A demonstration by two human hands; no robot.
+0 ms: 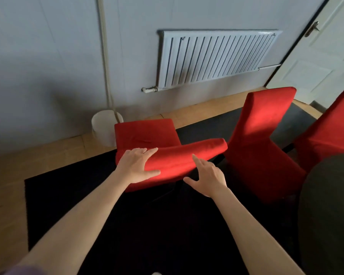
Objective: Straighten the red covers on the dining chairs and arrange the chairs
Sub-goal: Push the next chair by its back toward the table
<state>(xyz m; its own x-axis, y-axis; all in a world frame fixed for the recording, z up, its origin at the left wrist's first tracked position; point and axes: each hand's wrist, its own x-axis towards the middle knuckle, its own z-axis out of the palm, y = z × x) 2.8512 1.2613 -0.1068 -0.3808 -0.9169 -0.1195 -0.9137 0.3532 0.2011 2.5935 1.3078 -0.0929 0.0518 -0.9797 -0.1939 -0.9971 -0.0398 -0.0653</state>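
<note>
At centre frame the left hand (pixel 136 165) lies flat, fingers together and thumb wrapped under, on the backrest top of the nearest red-covered chair (pixel 147 135). The right hand (pixel 207 178) hovers spread just beside the cover's lower edge; contact is unclear. No writing is legible. Two more red-covered chairs (pixel 262 135) stand at right on a black rug (pixel 68 185); a ribbed white radiator (pixel 216 56) hangs above.
</note>
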